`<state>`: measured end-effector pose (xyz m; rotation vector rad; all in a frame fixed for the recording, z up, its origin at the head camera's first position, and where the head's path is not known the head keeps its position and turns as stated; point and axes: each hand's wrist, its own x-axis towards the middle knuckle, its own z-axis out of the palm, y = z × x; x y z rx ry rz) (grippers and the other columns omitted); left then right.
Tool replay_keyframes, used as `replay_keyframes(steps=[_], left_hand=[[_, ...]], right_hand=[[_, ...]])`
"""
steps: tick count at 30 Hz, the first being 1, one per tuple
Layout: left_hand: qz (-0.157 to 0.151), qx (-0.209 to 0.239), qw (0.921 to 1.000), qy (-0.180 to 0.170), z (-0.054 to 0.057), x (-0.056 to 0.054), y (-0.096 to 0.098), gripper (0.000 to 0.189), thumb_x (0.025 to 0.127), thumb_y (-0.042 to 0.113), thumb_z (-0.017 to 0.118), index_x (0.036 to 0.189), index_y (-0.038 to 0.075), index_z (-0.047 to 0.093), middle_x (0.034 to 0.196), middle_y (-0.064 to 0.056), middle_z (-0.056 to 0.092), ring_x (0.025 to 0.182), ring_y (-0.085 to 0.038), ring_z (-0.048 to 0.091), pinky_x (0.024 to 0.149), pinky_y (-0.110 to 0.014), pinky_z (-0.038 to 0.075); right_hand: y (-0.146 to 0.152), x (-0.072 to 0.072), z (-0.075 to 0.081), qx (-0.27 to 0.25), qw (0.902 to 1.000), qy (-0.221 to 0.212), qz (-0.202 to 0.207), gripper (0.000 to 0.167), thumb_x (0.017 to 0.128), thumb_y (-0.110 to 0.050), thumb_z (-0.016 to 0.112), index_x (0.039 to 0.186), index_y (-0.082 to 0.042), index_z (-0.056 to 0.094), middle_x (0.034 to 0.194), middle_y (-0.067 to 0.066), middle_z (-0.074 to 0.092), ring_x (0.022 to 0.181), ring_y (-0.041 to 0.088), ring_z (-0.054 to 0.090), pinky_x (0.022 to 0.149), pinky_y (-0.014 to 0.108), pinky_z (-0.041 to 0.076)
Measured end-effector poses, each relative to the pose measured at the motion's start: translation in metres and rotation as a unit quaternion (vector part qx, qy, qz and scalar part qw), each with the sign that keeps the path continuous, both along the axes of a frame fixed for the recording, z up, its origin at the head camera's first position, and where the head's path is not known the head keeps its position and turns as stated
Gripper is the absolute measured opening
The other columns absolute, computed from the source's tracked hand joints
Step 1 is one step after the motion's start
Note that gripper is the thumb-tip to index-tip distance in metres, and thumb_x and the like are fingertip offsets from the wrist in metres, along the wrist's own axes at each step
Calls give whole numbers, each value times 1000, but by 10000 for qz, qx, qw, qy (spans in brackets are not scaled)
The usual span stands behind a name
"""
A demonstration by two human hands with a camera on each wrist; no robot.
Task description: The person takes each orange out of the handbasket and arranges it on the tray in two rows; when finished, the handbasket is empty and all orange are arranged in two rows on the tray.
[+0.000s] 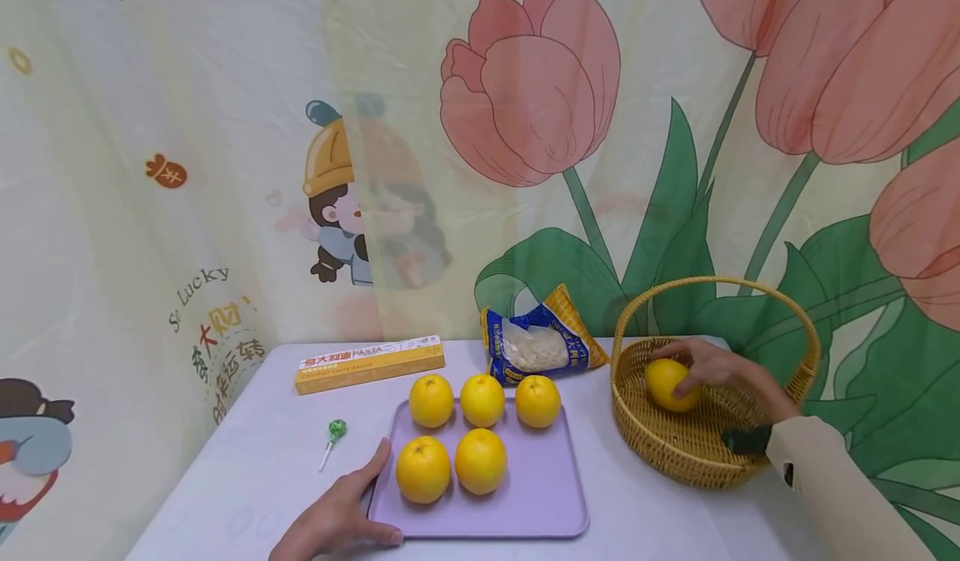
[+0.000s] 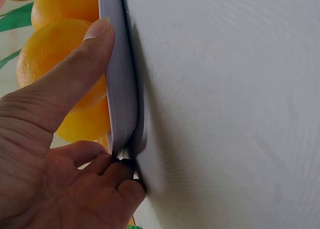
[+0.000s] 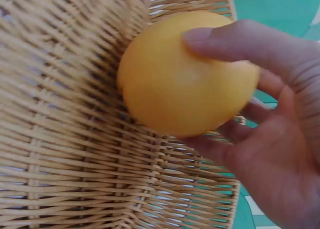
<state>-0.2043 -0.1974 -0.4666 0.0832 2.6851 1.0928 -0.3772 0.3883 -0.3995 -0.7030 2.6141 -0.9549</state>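
Observation:
My right hand (image 1: pixel 711 364) grips an orange (image 1: pixel 672 385) inside the wicker basket (image 1: pixel 652 444). Seen from the right wrist, the thumb (image 3: pixel 225 43) lies over the top of that orange (image 3: pixel 175 89), with fingers curled beneath it, close to the woven wall. My left hand (image 1: pixel 337 507) holds the lilac tray (image 1: pixel 536 494) at its near left corner. In the left wrist view, its thumb (image 2: pixel 82 61) rests at the tray's rim (image 2: pixel 120 74) and the other fingers curl at the edge. Several oranges (image 1: pixel 482 461) sit on the tray in two rows.
A pasta box (image 1: pixel 370 365) lies behind the tray, to its left. A blue and yellow pasta bag (image 1: pixel 536 344) is at the back centre. Left of the tray lies a green lollipop (image 1: pixel 337 430). The basket's tall handle (image 1: pixel 716 280) arches over its opening. A printed curtain (image 1: pixel 405 311) hangs behind the table.

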Motion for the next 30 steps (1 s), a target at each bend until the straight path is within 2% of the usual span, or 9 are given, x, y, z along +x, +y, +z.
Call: replay_keyframes(steps=[2,4,9,11,16,20,23,25,30], left_hand=[[-32,0,10000,36,1,1,-1,135,61,27,107,169,3,30,169,-27,36,154,-48,39,126,-66,30],[-41,-20,10000,39,2,1,-1,135,61,27,107,169,3,30,169,-28,36,154,-48,39,126,-66,30],[-22,-105,9999,-27,3,1,0,135,62,26,107,169,2,29,170,-28,36,155,-47,38,127,-66,29],[-14,-139,9999,-59,3,0,0,134,62,26,107,169,2,29,170,-28,36,155,-47,38,127,-65,29],[-35,-169,9998,-36,2,-1,0,134,63,27,107,169,2,29,170,-27,36,155,-47,39,127,-65,29],[-60,-102,9999,12,2,0,0,134,62,27,107,169,1,30,169,-28,36,155,-47,39,127,-65,30],[-59,-83,9999,31,2,0,1,134,62,27,107,169,1,29,169,-28,36,155,-47,39,127,-65,30],[-60,-92,9999,34,2,0,1,134,62,27,107,169,1,29,169,-28,36,155,-47,39,127,-65,30],[-65,-116,9999,34,3,1,1,134,62,27,107,168,0,29,169,-29,37,154,-47,39,127,-65,30]], right_hand=[[-2,0,-2,-83,9998,132,104,72,77,-4,86,141,16,58,128,24,63,104,29,58,84,33,57],[-3,1,-4,-226,9994,219,117,71,77,-3,87,139,15,59,126,23,64,102,28,58,84,31,57],[-3,1,-13,-534,9979,296,202,68,79,-5,92,138,10,61,139,30,63,117,31,60,94,26,56],[-3,3,-15,-601,9971,389,268,68,81,-7,93,139,9,61,140,30,64,118,26,61,95,23,55],[-4,13,-9,-1019,9929,429,440,70,85,-9,91,143,11,58,140,33,63,110,12,64,93,24,58],[-6,24,1,-1333,9905,215,252,74,88,-9,88,148,14,52,141,33,62,106,11,67,91,27,62],[-10,33,8,-1586,9873,102,66,74,90,-7,85,151,14,49,140,25,65,105,15,69,90,30,63],[-13,38,13,-1789,9838,109,95,70,91,-4,82,151,15,49,137,16,68,104,19,70,89,32,65],[-20,50,24,-2267,9715,279,634,57,93,5,73,146,14,54,126,1,76,98,25,73,85,36,67]])
